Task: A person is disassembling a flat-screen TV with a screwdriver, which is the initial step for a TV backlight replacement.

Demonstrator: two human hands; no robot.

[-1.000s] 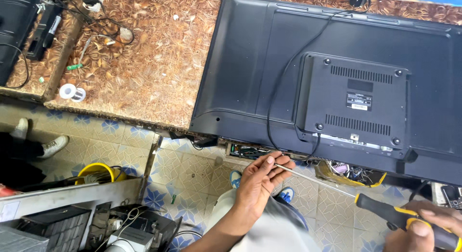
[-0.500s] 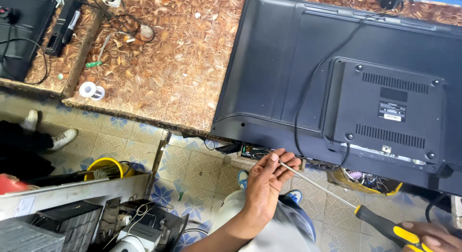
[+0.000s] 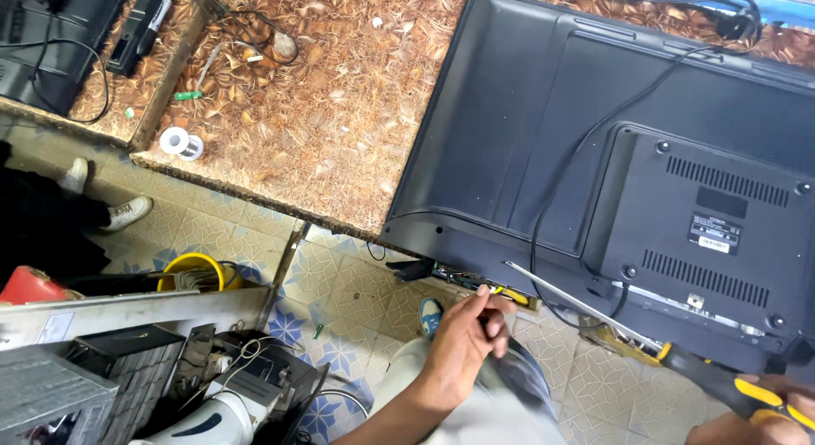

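1. Right hand clenched on the screwdriver handle; long axis runs up-left from the grip, tip on the television back's lower edge.
2. Left hand nearer that edge, fingers pinched shut just below it; contents can't tell.
3. Count: one screwdriver, one television, two hands.

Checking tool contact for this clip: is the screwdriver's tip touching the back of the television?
Yes. The screwdriver, held by the right hand, has its tip against the television back, near the lower edge.
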